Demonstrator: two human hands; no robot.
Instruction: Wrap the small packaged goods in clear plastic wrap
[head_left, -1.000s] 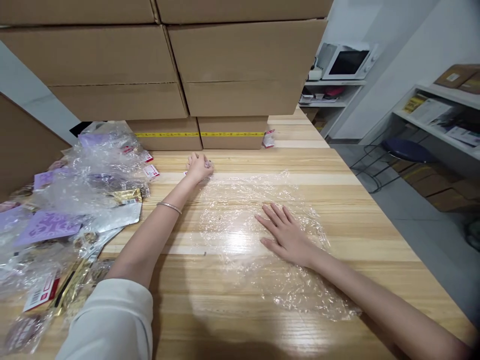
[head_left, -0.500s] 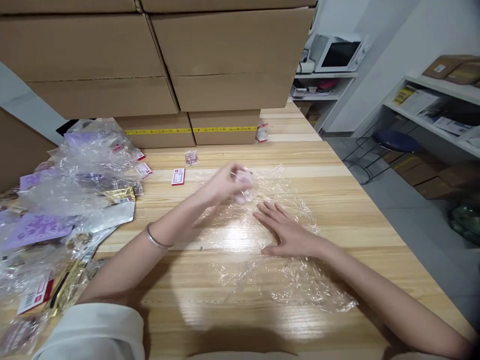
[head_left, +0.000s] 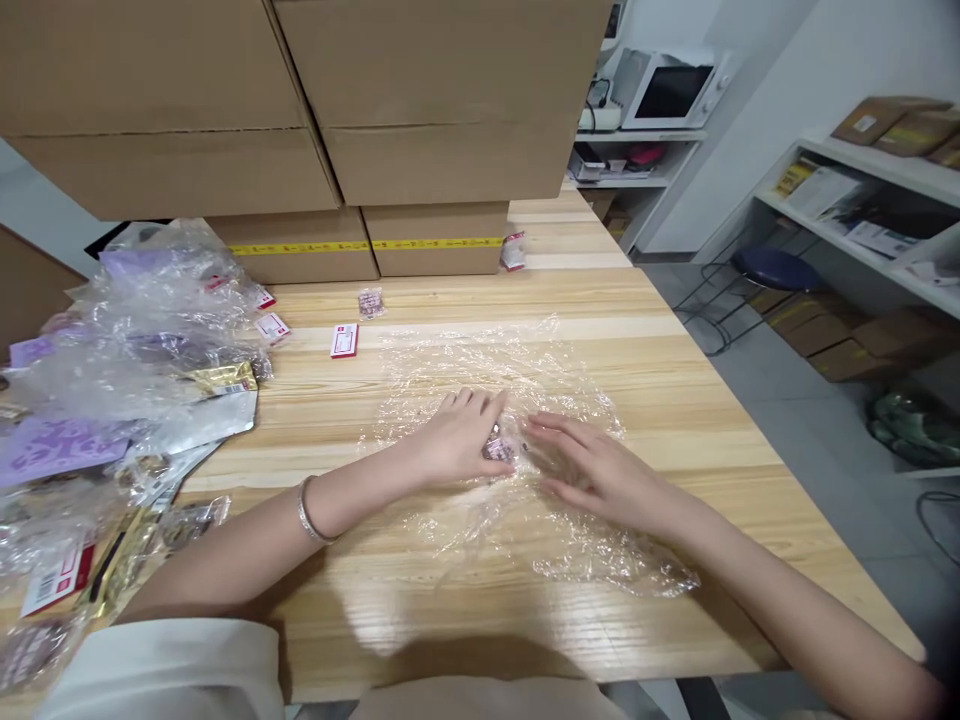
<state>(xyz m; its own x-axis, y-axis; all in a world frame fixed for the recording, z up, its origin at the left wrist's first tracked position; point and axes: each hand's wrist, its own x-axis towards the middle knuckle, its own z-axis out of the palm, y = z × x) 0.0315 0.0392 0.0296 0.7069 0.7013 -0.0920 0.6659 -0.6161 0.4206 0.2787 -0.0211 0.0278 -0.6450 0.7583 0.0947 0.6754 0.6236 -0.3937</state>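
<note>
A crumpled sheet of clear plastic film (head_left: 457, 355) lies spread on the wooden table in front of me. My left hand (head_left: 454, 440), with a bangle on its wrist, rests low over the film. Between its thumb and forefinger is a small clear packet with pinkish bead-like contents (head_left: 498, 447), partly hidden by the fingers. To the right of the packet is my right hand (head_left: 592, 465), its fingers apart and holding nothing, just above or on the film.
Cardboard boxes (head_left: 442, 160) are stacked at the back. A heap of clear plastic bags (head_left: 150, 310) covers the left side. A red-and-white card (head_left: 345, 341) and another small packet (head_left: 370, 303) lie beyond the film. A blue stool (head_left: 776, 268) stands off to the right.
My left hand has brought the small packet down and nearer to me, onto the middle of the film. My right hand has shifted slightly, its fingers now curving toward the packet.
</note>
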